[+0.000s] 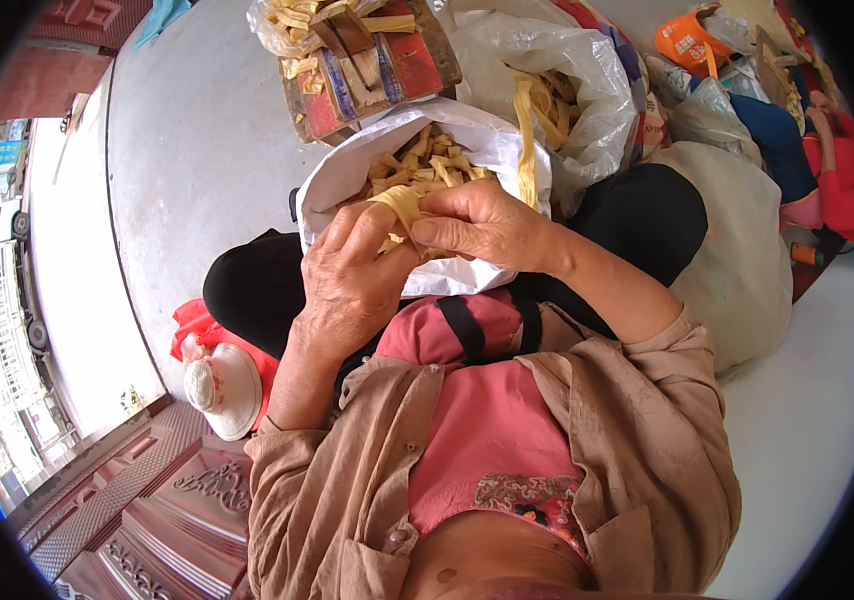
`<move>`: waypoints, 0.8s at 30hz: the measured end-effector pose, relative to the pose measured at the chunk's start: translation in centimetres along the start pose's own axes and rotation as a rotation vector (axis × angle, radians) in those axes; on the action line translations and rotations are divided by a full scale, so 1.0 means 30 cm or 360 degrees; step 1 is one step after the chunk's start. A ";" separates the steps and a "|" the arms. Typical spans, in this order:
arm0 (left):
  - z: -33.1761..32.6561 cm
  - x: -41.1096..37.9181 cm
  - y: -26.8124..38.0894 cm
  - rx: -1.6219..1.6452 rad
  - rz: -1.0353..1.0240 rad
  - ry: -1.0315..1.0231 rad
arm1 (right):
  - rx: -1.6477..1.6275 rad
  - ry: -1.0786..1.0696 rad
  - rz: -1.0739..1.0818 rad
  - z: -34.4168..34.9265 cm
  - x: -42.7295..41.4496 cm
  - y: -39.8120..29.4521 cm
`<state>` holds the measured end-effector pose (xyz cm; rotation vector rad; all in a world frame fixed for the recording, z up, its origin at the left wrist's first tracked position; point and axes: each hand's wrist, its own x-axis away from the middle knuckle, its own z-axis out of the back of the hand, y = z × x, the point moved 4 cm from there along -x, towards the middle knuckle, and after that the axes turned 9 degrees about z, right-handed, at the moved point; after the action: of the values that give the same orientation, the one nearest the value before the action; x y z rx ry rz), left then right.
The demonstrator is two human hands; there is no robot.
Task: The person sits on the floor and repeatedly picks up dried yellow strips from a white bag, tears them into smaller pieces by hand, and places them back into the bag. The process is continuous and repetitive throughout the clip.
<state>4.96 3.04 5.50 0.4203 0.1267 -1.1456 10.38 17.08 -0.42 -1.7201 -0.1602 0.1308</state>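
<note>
A pale yellow flat strip (399, 202) is looped around the fingers of my left hand (356, 270). My right hand (491, 225) pinches the same strip between thumb and forefinger, and the fingertips of both hands nearly meet. Beneath them stands a white woven sack (337, 169) with its mouth spread wide. Many short folded yellow pieces (427, 161) fill it, partly covered by my hands. Behind it to the right, a clear plastic bag (596, 86) holds long strips (547, 112), one hanging over its side towards the white sack.
A low red wooden stand (427, 56) carries a wooden fixture (344, 34) and yellow pieces. A full pale sack (734, 247) leans by my right knee. Another person in red (847, 172) sits at far right. A white sun hat (221, 390) lies left, near a carved door (172, 517).
</note>
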 end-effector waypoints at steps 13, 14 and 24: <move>-0.051 -0.017 0.021 -0.0100 0.0001 0.0594 | -0.1363 0.0343 0.0026 0.019 0.018 0.012; -0.037 -0.024 0.017 -0.0110 0.0057 0.0670 | -0.1448 0.0331 0.0083 0.022 0.012 0.006; -0.015 0.022 -0.079 0.0431 0.0396 0.0697 | -0.0619 0.0360 0.0165 0.050 -0.023 0.010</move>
<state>3.13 1.85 4.26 0.9009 0.2942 -0.8133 9.46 18.37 -0.95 -2.1168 0.0771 -0.0225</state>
